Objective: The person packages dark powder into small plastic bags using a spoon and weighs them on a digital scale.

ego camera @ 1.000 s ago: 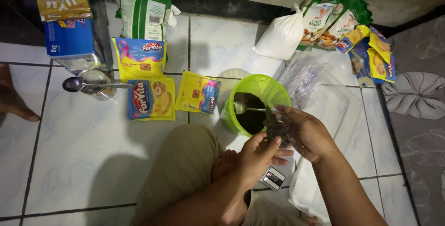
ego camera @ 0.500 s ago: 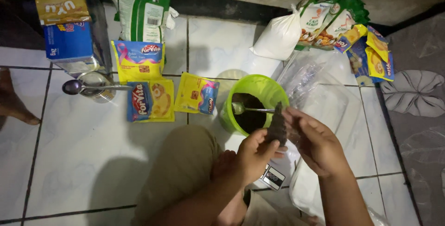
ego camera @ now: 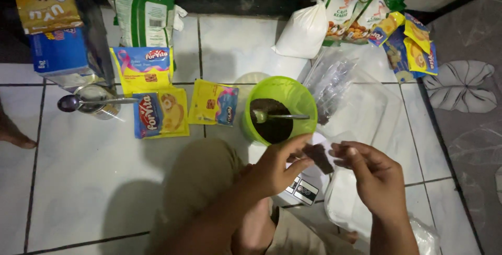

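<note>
Your left hand (ego camera: pixel 277 166) and right hand (ego camera: pixel 374 174) pinch a small dark sachet (ego camera: pixel 318 157) between them, just below the green bowl (ego camera: pixel 280 109) with its spoon (ego camera: pixel 277 115).

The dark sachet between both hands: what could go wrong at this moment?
1. The dark sachet is pinched by the left hand and right hand beside the green bowl, not over it, so anything loose might fall on the white scale below.
2. The spoon leans in the bowl's dark powder; a passing hand might knock it out.
</note>
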